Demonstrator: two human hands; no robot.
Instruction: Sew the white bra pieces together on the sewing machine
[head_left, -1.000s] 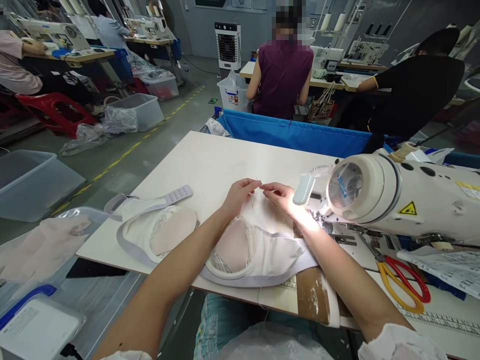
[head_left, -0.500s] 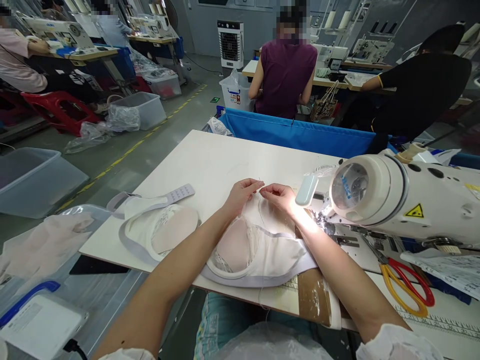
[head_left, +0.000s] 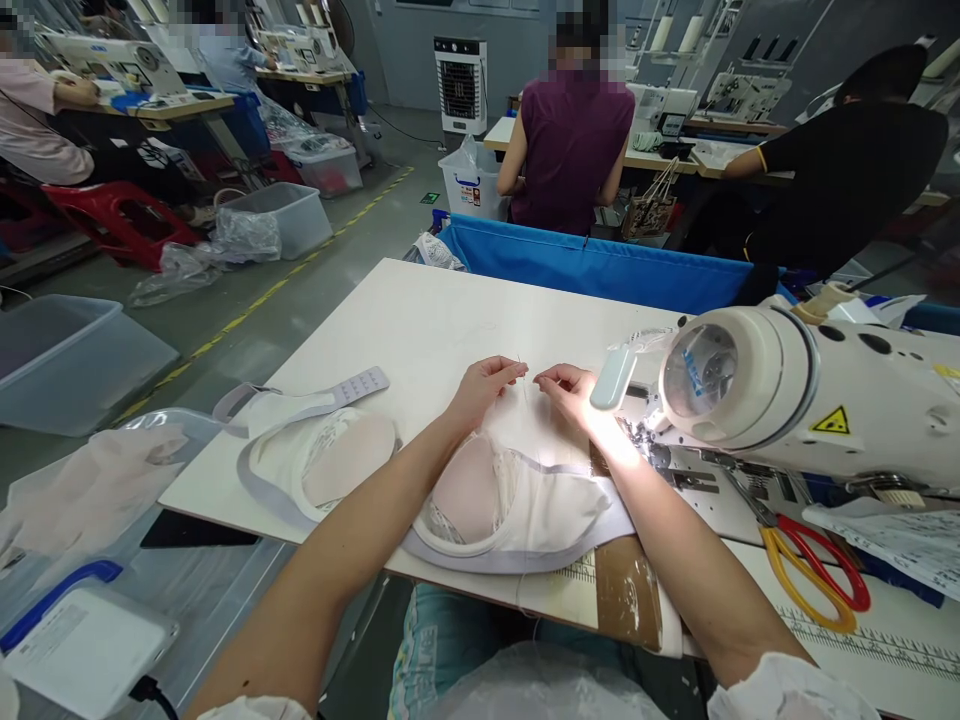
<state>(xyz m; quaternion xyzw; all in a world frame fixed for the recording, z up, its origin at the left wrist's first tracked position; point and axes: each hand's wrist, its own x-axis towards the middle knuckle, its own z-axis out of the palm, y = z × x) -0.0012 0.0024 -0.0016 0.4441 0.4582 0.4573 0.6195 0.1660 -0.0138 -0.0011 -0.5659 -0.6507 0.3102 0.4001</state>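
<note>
A white bra [head_left: 517, 500] with padded cups and lace edging lies on the white table under my forearms. Beyond its cups, my left hand [head_left: 487, 385] is closed in a pinch on a fine thread [head_left: 519, 360], whose tip stands up above the fingers. A short gap to the right, my right hand [head_left: 566, 392] has thumb and forefinger pressed together; anything in that pinch is too small to make out. The sewing machine's lamp lights this hand and wrist. Another strand hangs from the bra over the table's front edge.
The sewing machine [head_left: 750, 385] stands at right, with scissors [head_left: 814, 575] in front of it. A hook-and-eye strap [head_left: 352, 390] lies at left beside a bra cup. A plastic bin [head_left: 247, 590] holds pale fabric and a white box. Co-workers sit beyond the blue cloth trough [head_left: 600, 265].
My right hand has moved slightly right, away from my left hand, opening a gap between the fingertips. My left hand and the bra have stayed nearly still.
</note>
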